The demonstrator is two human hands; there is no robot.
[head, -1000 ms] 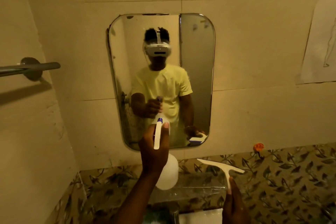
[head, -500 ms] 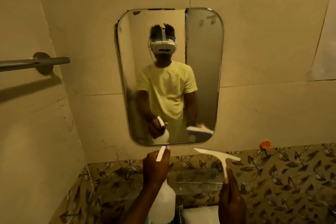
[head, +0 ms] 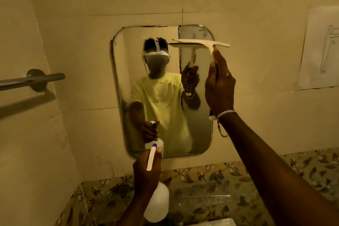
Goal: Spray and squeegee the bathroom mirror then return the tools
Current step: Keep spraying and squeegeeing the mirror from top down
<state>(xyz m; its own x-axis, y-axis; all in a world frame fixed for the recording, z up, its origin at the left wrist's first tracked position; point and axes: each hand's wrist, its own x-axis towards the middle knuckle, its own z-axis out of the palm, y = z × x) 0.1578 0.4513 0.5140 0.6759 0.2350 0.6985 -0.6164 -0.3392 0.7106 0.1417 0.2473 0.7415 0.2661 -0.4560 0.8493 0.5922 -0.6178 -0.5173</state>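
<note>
Up at the frame's centre right, the right hand (head: 219, 82) grips the squeegee (head: 201, 44) by its handle, blade at the mirror's (head: 165, 97) upper right corner. Lower centre, the left hand (head: 146, 172) is wrapped round the spray bottle (head: 157, 202), nozzle just below the mirror's bottom edge.
</note>
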